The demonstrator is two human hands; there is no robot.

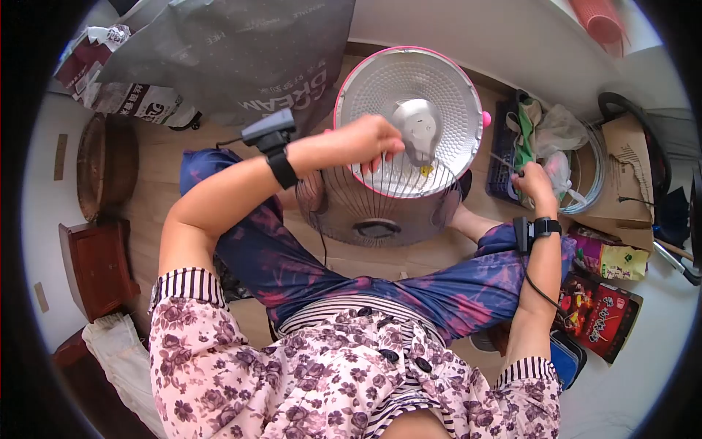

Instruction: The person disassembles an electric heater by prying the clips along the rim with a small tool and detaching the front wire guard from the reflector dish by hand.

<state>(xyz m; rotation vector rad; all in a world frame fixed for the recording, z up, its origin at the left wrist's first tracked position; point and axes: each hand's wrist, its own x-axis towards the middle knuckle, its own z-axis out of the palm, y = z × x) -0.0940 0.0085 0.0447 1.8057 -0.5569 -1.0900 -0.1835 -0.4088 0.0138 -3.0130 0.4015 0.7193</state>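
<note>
A round dish heater (355, 84) with a pink rim and dimpled silver reflector faces up between my legs. A smooth metal piece (420, 124) sits in the middle of the dish. On the near side, a domed wire guard (417, 216) with a dark oval centre badge overlaps the dish's lower edge. My left hand (376, 143) is over the dish's near left part, just above the guard's wires, its fingers curled closed; what they hold is hidden. My right hand (535, 183), to the right of the heater, is closed around a thin-shafted tool that looks like a screwdriver (504, 160).
Behind my right hand stands a dark plastic basket (502, 183) with bags, beside coiled tubing (596, 175) and a cardboard box (629, 172). A red box (603, 314) lies at lower right. A large grey bag (219, 66) stands at back left, wooden furniture (99, 267) at left.
</note>
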